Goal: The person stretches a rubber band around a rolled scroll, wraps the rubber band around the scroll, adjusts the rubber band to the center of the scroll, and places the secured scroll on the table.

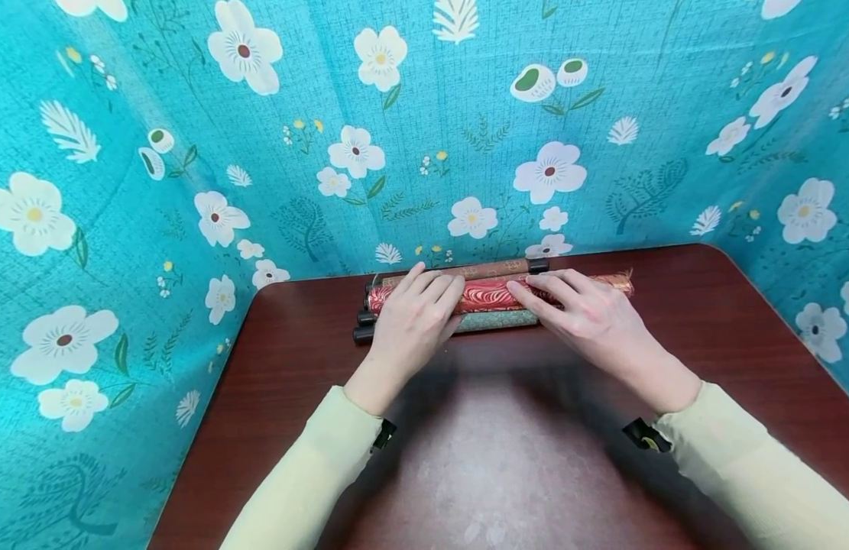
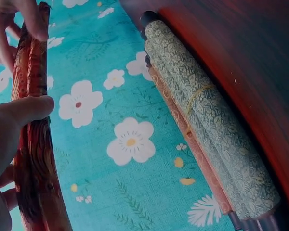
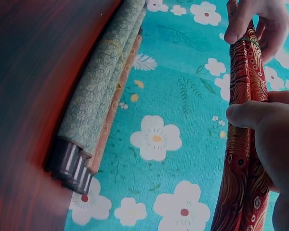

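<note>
My left hand [image 1: 413,313] and right hand [image 1: 596,313] hold a red, swirl-patterned roll [image 1: 493,294] level between them, at the back of the table. In the wrist views this roll [image 3: 240,159] looks like two rolled lengths side by side, with a green tie near one end. Each thumb lies across its near side while the fingers curl behind. Apart from it, below and behind, lie green-patterned scrolls [image 2: 183,72] with black end knobs [image 3: 65,159] and a yellowish cord around them. A brown scroll [image 1: 493,270] is next to these, partly hidden by the red roll.
The scrolls lie on a dark red-brown table [image 1: 293,367], near its back edge. A turquoise flowered cloth [image 1: 424,114] hangs behind the table and along both sides. Light reflects off the table's front middle. Small black devices [image 1: 647,435] sit at both wrists.
</note>
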`<state>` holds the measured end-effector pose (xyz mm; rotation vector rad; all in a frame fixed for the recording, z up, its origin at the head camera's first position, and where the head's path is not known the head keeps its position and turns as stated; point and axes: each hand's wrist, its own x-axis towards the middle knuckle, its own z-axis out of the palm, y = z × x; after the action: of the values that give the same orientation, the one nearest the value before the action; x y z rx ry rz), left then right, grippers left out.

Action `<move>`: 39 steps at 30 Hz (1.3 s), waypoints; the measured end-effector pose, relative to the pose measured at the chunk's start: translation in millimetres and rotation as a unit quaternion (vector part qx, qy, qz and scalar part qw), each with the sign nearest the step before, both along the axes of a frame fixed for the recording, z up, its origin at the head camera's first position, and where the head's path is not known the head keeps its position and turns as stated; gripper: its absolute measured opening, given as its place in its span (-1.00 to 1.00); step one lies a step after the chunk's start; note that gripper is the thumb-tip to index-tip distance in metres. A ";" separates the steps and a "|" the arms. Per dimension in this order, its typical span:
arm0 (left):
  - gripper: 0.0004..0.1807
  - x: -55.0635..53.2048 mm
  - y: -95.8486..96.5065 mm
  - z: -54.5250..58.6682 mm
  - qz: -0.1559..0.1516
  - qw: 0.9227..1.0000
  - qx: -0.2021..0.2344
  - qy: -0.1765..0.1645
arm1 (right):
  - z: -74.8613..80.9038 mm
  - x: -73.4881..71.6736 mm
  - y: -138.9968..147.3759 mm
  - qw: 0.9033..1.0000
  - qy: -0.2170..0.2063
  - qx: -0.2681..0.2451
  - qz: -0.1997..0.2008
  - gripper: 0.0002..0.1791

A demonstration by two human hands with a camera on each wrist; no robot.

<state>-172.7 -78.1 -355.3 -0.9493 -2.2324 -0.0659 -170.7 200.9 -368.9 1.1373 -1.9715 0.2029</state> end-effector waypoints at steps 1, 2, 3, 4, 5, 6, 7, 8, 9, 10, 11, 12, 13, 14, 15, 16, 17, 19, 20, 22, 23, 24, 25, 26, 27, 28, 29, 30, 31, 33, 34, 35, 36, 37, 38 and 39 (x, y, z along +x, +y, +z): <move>-0.59 -0.1 1.2 0.6 -0.005 1.000 -0.002 0.002 | 0.5 0.1 -1.0 1.000 0.002 0.000 0.000 -0.55; -0.58 -0.2 2.3 1.2 -0.008 1.000 -0.004 0.004 | 0.8 0.2 -2.0 1.000 0.005 0.001 0.000 -0.56; -0.56 -0.2 3.3 1.8 -0.010 1.000 -0.008 0.007 | 1.1 0.2 -3.1 1.000 0.007 0.001 0.000 -0.56; -0.54 -0.1 4.0 2.4 -0.010 1.000 -0.011 0.007 | 1.3 0.0 -4.0 1.000 0.009 0.000 0.001 -0.57; -0.53 0.3 4.3 3.1 -0.008 1.000 -0.013 0.007 | 1.5 -0.3 -4.9 1.000 0.010 -0.002 0.001 -0.57; -0.51 0.4 3.9 3.3 -0.003 1.000 -0.014 0.006 | 1.8 -0.7 -5.5 1.000 0.010 -0.007 0.000 -0.58; -0.47 0.6 3.0 3.6 0.000 1.000 -0.014 0.003 | 1.9 -1.2 -5.9 1.000 0.010 -0.010 0.001 -0.58; -0.43 0.9 1.8 3.9 0.005 1.000 -0.015 0.000 | 2.0 -1.8 -6.3 1.000 0.009 -0.011 0.001 -0.59; -0.38 1.2 0.2 4.1 0.011 1.000 -0.014 -0.005 | 2.2 -2.3 -6.4 1.000 0.008 -0.011 0.000 -0.59; -0.34 1.6 -1.9 4.3 0.018 1.000 -0.013 -0.009 | 2.3 -2.9 -6.4 1.000 0.008 -0.011 0.000 -0.59; -0.30 2.2 -4.1 4.7 0.025 1.000 -0.012 -0.014 | 2.3 -3.3 -6.2 1.000 0.007 -0.011 0.000 -0.60; -0.27 2.7 -6.4 5.0 0.033 0.999 -0.011 -0.019 | 2.3 -3.6 -5.7 1.000 0.006 -0.010 0.000 -0.59; -0.25 3.1 -8.5 5.2 0.040 0.999 -0.009 -0.024 | 2.3 -3.8 -5.1 1.000 0.004 -0.009 -0.002 -0.59; -0.26 3.3 -10.0 5.5 0.045 0.999 -0.009 -0.028 | 2.1 -3.9 -4.3 1.000 0.002 -0.009 -0.001 -0.58; -0.29 3.5 -10.9 5.8 0.048 0.998 -0.010 -0.029 | 1.9 -3.8 -3.6 1.000 0.002 -0.009 -0.001 -0.58; -0.33 3.3 -11.3 5.8 0.050 0.998 -0.013 -0.031 | 1.6 -3.6 -3.1 1.000 0.002 -0.009 -0.001 -0.57; -0.38 2.9 -11.1 5.7 0.049 0.998 -0.015 -0.034 | 1.2 -3.3 -2.8 1.000 0.001 -0.008 0.000 -0.57; -0.48 1.9 -9.8 5.3 0.045 0.998 -0.018 -0.037 | 0.4 -3.0 -3.0 1.000 -0.001 -0.005 0.001 -0.57; -0.52 1.3 -8.9 5.1 0.042 0.998 -0.018 -0.037 | 0.1 -2.9 -3.5 1.000 -0.002 -0.003 0.002 -0.58; -0.58 0.7 -7.1 4.9 0.036 0.999 -0.017 -0.034 | -0.6 -2.3 -4.4 1.000 -0.004 -0.001 0.001 -0.57; -0.60 0.4 -6.1 4.9 0.031 0.999 -0.016 -0.033 | -0.8 -2.2 -4.8 1.000 -0.005 -0.001 0.002 -0.57; -0.60 0.3 -4.5 4.9 0.025 0.999 -0.014 -0.031 | -0.8 -1.8 -5.9 1.000 -0.003 -0.003 0.002 -0.57; -0.61 0.5 -2.7 4.9 0.019 0.999 -0.015 -0.029 | -0.7 -1.2 -7.1 1.000 -0.001 -0.003 0.003 -0.57; -0.60 1.0 -1.1 5.1 0.015 0.999 -0.017 -0.027 | -0.3 -0.7 -8.4 1.000 0.002 -0.004 0.003 -0.58; -0.59 1.3 0.5 5.4 0.010 0.999 -0.016 -0.027 | 0.3 -0.2 -9.6 1.000 0.005 -0.004 0.003 -0.58; -0.58 1.7 2.1 5.6 0.006 0.999 -0.015 -0.027 | 1.0 0.2 -10.7 1.000 0.008 -0.005 0.004 -0.58; -0.57 1.8 3.6 5.6 0.003 1.000 -0.013 -0.027 | 1.8 0.5 -11.9 1.000 0.012 -0.006 0.005 -0.59; -0.56 2.3 5.0 6.3 0.002 1.000 -0.014 -0.025 | 2.5 1.0 -12.9 1.000 0.014 -0.007 0.004 -0.59; -0.54 2.5 5.9 7.0 0.003 1.000 -0.015 -0.023 | 3.1 1.1 -13.0 1.000 0.014 -0.008 0.004 -0.59; -0.51 2.2 6.6 8.1 0.004 1.000 -0.016 -0.020 | 3.8 1.0 -12.2 1.000 0.012 -0.015 0.004 -0.60; -0.50 2.2 6.7 8.5 0.005 1.000 -0.019 -0.019 | 3.7 0.7 -11.7 1.000 0.012 -0.016 0.005 -0.60; -0.48 2.3 6.3 8.8 0.007 1.000 -0.022 -0.020 | 3.5 0.4 -11.1 1.000 0.010 -0.017 0.006 -0.60; -0.44 2.3 5.5 8.9 0.009 0.999 -0.025 -0.022 | 3.2 -0.1 -10.6 1.000 0.009 -0.017 0.007 -0.60; -0.39 2.3 4.2 8.7 0.012 0.999 -0.026 -0.027 | 2.9 -0.6 -10.1 1.000 0.008 -0.016 0.007 -0.61; -0.34 2.3 2.6 8.5 0.016 0.999 -0.026 -0.033 | 2.6 -1.3 -9.7 1.000 0.008 -0.015 0.007 -0.61; -0.29 2.4 1.0 8.6 0.022 0.999 -0.025 -0.039 | 2.2 -1.8 -9.2 1.000 0.007 -0.013 0.008 -0.61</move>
<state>-170.2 -77.2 -346.6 -0.9399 -2.3354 -0.0273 -172.5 191.6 -366.7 1.1354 -1.9410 0.2285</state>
